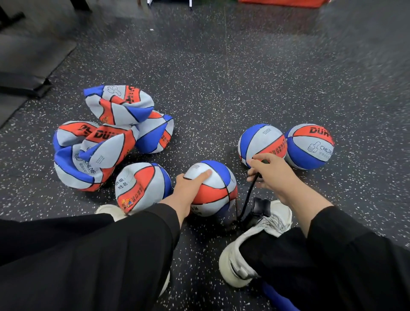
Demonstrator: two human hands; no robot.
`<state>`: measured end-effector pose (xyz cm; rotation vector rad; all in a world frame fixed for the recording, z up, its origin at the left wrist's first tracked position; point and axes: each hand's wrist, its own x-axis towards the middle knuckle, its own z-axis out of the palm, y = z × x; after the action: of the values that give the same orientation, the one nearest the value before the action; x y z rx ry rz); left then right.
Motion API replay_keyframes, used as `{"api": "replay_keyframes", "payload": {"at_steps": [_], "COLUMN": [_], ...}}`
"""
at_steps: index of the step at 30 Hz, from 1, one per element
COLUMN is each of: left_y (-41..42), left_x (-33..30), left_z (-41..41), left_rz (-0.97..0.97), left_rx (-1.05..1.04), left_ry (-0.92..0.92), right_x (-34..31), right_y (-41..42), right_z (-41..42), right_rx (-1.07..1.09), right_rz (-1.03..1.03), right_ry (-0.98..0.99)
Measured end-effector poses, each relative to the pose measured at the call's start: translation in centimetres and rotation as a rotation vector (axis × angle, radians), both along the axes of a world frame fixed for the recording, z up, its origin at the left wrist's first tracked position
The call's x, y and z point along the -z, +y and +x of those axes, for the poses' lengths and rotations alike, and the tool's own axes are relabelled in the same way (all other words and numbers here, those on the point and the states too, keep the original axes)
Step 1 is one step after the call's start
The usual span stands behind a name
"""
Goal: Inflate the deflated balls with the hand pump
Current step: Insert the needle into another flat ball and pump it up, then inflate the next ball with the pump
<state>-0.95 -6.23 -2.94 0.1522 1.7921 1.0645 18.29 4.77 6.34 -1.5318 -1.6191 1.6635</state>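
Note:
My left hand [192,182] rests on top of a round red, white and blue ball [216,188] on the floor between my feet, thumb laid over its white panel. My right hand [269,171] grips the handle of the black hand pump [249,195], whose shaft runs down to a base under my right shoe. A thin hose runs from the pump base to the ball. A pile of several crumpled, deflated balls [111,137] lies to the left. Two round balls [261,144] [309,146] stand at the right, and another ball [142,186] sits beside my left hand.
The floor is dark speckled rubber [221,88]. A black mat edge [26,84] lies at the far left and an orange object [281,2] at the top edge. My white shoes [250,242] and black trousers fill the bottom of the view.

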Motion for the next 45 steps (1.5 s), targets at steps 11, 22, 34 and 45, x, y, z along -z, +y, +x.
{"api": "replay_keyframes", "payload": {"at_steps": [11, 22, 34, 45], "left_y": [6.3, 15.3, 17.9, 19.9], "left_x": [-2.5, -0.3, -4.2, -3.9], "left_z": [-2.1, -7.3, -6.9, -6.4], "left_rz": [0.120, -0.036, -0.008, -0.036], "left_rx": [-0.204, 0.009, 0.809, 0.885], "left_ry": [-0.070, 0.263, 1.031, 1.123], "right_x": [1.1, 4.4, 2.8, 1.9], "right_y": [4.1, 11.6, 15.5, 18.0], "right_z": [0.2, 1.3, -2.2, 1.0], "right_rx": [0.233, -0.030, -0.194, 0.021], "right_rz": [0.200, 0.250, 0.407, 0.736], "right_ry": [-0.212, -0.446, -0.548, -0.575]}}
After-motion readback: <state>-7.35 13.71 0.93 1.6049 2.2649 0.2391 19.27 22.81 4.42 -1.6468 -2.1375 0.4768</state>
